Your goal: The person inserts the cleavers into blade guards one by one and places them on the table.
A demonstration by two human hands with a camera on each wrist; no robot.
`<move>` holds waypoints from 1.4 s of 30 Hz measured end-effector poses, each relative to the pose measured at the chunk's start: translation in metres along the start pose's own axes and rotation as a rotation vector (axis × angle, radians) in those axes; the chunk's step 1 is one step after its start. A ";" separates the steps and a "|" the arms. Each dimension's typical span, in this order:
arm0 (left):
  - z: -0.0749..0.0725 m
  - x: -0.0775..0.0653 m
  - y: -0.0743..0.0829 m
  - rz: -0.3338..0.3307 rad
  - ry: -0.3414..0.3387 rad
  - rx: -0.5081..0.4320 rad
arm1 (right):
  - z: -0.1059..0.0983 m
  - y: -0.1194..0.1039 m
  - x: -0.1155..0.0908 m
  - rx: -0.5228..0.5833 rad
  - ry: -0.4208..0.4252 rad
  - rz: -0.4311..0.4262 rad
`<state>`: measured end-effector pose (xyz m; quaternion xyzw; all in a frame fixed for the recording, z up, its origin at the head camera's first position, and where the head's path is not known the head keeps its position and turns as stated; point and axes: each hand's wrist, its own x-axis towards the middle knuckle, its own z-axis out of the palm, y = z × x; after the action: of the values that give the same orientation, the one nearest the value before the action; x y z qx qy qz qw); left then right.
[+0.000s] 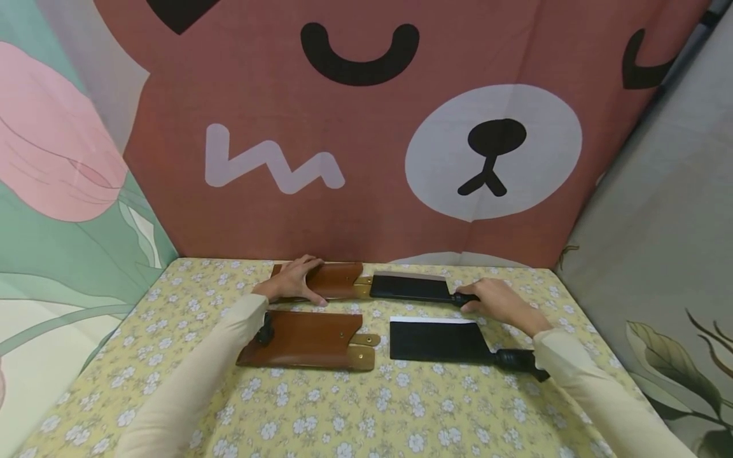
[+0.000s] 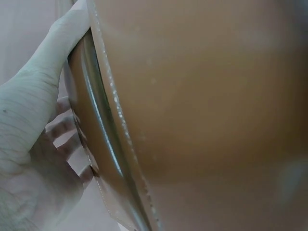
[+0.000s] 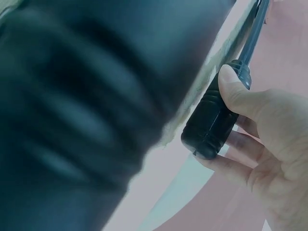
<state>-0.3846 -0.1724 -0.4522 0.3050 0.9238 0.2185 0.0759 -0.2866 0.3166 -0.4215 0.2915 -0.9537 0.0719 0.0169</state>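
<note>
Two brown leather sheaths and two black-bladed cleavers lie in two rows in the head view. My left hand (image 1: 293, 280) holds the far sheath (image 1: 338, 278), thumb along its near edge and fingers over the far side. In the left wrist view the thumb and fingers straddle a sheath edge. My right hand (image 1: 497, 298) grips the black handle (image 3: 211, 115) of the far cleaver (image 1: 409, 286), thumb on top. That cleaver's blade end is right at the far sheath's strap tabs. The near sheath (image 1: 309, 340) lies beneath the left wrist. The near cleaver (image 1: 438, 340) has its handle end by the right sleeve.
A yellow floral cloth (image 1: 343, 413) covers the table. Right behind its back edge hangs a reddish cartoon-bear curtain (image 1: 366, 222). More printed fabric hangs at the left (image 1: 69, 210) and right (image 1: 676, 222) sides.
</note>
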 end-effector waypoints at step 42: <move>-0.001 0.007 0.015 -0.027 -0.084 0.136 | 0.010 -0.019 0.029 0.051 -0.037 -0.016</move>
<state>-0.3828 -0.1583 -0.4444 0.3060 0.9365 0.1413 0.0967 -0.3003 0.2836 -0.4269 0.3006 -0.9494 0.0904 -0.0076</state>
